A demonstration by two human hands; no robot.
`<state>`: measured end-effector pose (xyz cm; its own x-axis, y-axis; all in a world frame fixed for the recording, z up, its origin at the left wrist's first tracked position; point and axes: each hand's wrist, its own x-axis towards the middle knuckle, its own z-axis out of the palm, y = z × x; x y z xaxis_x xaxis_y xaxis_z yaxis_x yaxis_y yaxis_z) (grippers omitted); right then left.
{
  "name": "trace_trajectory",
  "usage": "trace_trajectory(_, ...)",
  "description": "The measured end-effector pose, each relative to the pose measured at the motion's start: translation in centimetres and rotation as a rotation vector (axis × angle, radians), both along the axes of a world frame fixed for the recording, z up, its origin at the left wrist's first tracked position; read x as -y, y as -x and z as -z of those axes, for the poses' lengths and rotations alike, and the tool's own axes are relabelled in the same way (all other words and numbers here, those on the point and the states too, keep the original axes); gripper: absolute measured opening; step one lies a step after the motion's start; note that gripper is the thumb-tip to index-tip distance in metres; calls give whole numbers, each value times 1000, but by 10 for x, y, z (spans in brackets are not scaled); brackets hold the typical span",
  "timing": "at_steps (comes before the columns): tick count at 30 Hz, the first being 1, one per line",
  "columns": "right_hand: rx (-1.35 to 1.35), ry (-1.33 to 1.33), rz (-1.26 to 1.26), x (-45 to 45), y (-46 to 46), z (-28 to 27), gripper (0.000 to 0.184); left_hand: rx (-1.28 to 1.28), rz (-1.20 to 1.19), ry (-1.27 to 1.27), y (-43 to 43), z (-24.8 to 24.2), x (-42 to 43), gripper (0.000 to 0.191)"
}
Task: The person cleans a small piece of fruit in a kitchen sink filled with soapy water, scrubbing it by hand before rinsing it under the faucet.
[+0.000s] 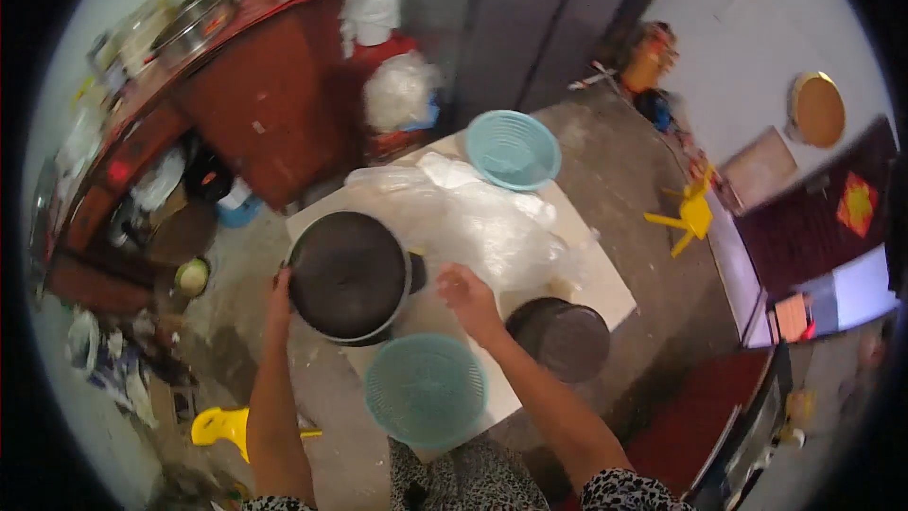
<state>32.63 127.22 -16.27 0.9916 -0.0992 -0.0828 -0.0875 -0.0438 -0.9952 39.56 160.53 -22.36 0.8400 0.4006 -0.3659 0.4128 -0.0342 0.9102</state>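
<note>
A large dark round pot (347, 277) with a pale rim is over the left part of a pale tabletop (613, 291). My left hand (281, 287) grips the pot's left side; its fingers are mostly hidden. A dark handle (417, 272) sticks out from the pot's right side. My right hand (464, 298) is a little to the right of that handle, apart from it, its fingers bent and blurred. Nearest my body stands a green plastic strainer basket (425, 390). Beside my right forearm is a dark round container (567, 341), partly hidden.
Clear plastic sheeting or bags (496, 234) cover the table's middle. A light-blue plastic basin (512, 150) stands at its far corner. Yellow stools (691, 213) are on the floor at right and lower left. A reddish-brown cabinet (277, 92) with a metal pan (195, 25) runs along the left.
</note>
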Motion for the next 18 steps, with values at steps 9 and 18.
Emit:
trace_trajectory(9,-148,-90,196,71,168,-56,19,799,-107,-1093,24,51,-79,28)
trace_trajectory(18,-195,-236,733,111,366,-67,26,498,556,-190,121,-26,251,30)
